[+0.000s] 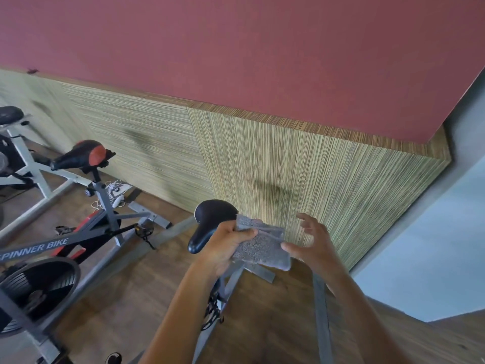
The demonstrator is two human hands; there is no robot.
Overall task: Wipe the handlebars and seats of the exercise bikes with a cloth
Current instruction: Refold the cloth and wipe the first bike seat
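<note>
My left hand (225, 245) grips a folded grey cloth (262, 245) just in front of the nearest bike's black seat (210, 219). My right hand (312, 243) hovers at the cloth's right edge with fingers spread, its thumb touching the cloth. A second bike with a black and red seat (78, 155) and a frame marked "SPINNER BIKE" (34, 249) stands to the left. A third bike's black seat (10, 114) shows at the far left. No handlebars are in view.
A striped wood-panelled wall (288, 166) with a red upper part runs behind the bikes. White cables (115, 190) lie on the wooden floor by the wall. A grey-blue wall (433, 258) is at right. The second bike's flywheel (39, 287) sits at lower left.
</note>
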